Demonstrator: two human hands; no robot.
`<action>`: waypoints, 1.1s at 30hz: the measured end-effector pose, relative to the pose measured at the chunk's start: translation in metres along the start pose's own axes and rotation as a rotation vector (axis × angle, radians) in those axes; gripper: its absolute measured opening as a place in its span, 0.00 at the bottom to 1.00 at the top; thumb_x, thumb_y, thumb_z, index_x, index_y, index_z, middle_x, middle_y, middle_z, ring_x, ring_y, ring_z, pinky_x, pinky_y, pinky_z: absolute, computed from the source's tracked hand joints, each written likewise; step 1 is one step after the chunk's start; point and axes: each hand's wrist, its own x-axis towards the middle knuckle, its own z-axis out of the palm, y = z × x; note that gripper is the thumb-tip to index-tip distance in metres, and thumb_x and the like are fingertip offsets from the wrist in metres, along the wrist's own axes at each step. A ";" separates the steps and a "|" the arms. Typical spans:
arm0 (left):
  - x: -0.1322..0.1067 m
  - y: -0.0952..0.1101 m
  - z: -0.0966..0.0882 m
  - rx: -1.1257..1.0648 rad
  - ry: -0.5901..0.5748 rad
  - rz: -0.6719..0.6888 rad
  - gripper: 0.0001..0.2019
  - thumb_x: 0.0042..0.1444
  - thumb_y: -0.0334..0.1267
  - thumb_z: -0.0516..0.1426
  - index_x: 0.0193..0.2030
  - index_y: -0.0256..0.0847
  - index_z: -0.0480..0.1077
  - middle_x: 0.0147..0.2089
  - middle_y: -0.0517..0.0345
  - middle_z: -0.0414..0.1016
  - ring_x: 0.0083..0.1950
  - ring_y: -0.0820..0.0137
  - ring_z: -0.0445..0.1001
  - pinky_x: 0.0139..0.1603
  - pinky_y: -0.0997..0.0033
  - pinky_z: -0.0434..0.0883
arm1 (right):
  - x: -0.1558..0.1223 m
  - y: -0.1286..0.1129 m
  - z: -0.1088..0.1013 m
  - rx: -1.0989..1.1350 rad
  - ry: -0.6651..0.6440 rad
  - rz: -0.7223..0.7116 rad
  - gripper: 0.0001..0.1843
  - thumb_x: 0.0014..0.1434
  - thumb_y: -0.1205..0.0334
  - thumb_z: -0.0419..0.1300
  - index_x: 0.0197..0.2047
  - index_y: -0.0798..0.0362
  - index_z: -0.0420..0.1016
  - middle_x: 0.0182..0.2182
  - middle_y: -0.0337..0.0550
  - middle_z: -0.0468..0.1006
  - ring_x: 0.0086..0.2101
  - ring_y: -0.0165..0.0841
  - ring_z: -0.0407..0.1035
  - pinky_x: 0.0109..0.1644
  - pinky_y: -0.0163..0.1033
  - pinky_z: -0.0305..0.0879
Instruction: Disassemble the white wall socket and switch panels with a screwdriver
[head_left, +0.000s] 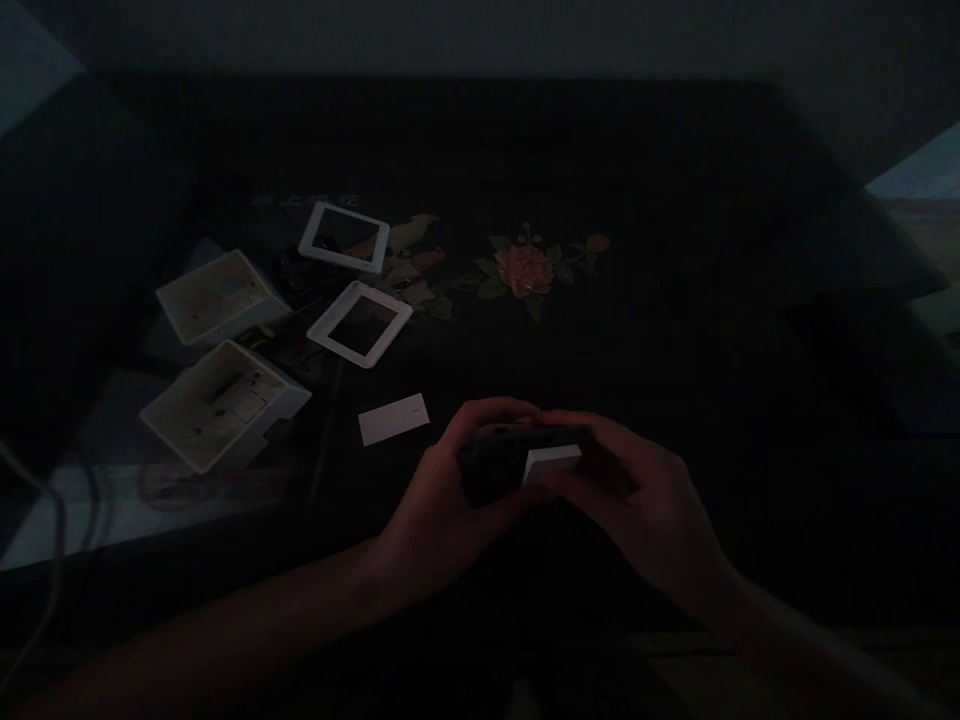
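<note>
The scene is very dark. My left hand (442, 510) and my right hand (645, 510) meet over a black tabletop (675, 330) and both grip a small dark switch module (499, 465). A white rocker piece (551, 462) sits on the module's right end, under my right fingers. A loose white rocker plate (393, 418) lies flat on the table just left of my left hand.
Two white square frames (345, 237) (360, 323) lie at the back left. Two white wall boxes (217, 297) (223, 403) sit further left. A flower pattern (525, 268) decorates the tabletop. A cable (45, 560) runs along the left edge.
</note>
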 end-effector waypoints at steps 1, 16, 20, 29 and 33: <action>0.001 0.000 0.000 -0.009 -0.009 -0.028 0.26 0.52 0.30 0.68 0.54 0.48 0.65 0.48 0.62 0.81 0.48 0.69 0.81 0.48 0.73 0.78 | 0.001 0.001 -0.001 0.034 -0.023 0.039 0.16 0.57 0.62 0.68 0.50 0.43 0.78 0.49 0.38 0.83 0.47 0.35 0.79 0.49 0.38 0.77; 0.022 0.021 -0.073 0.829 -0.097 0.051 0.17 0.65 0.44 0.54 0.58 0.44 0.69 0.55 0.51 0.75 0.53 0.60 0.75 0.57 0.56 0.72 | 0.013 0.004 -0.013 0.164 0.045 0.191 0.22 0.52 0.52 0.70 0.49 0.48 0.78 0.43 0.43 0.85 0.43 0.40 0.80 0.47 0.44 0.77; 0.022 0.012 -0.100 1.026 -0.056 -0.076 0.18 0.64 0.48 0.55 0.55 0.42 0.71 0.53 0.48 0.75 0.53 0.56 0.76 0.55 0.53 0.72 | 0.015 0.011 -0.014 0.197 0.083 0.207 0.20 0.51 0.53 0.72 0.46 0.49 0.77 0.41 0.43 0.85 0.41 0.40 0.80 0.44 0.45 0.77; 0.015 0.000 -0.116 1.210 -0.160 -0.162 0.22 0.57 0.50 0.61 0.54 0.41 0.67 0.56 0.45 0.71 0.56 0.49 0.73 0.55 0.48 0.70 | 0.015 0.013 -0.014 0.402 0.104 0.348 0.20 0.51 0.52 0.73 0.46 0.48 0.78 0.42 0.42 0.84 0.42 0.38 0.78 0.43 0.42 0.75; 0.016 -0.003 -0.117 1.185 -0.178 -0.149 0.13 0.60 0.47 0.58 0.46 0.42 0.69 0.51 0.49 0.73 0.52 0.52 0.74 0.51 0.53 0.71 | 0.015 0.011 -0.013 0.406 0.098 0.359 0.19 0.50 0.53 0.73 0.44 0.49 0.78 0.41 0.42 0.84 0.41 0.39 0.78 0.43 0.44 0.76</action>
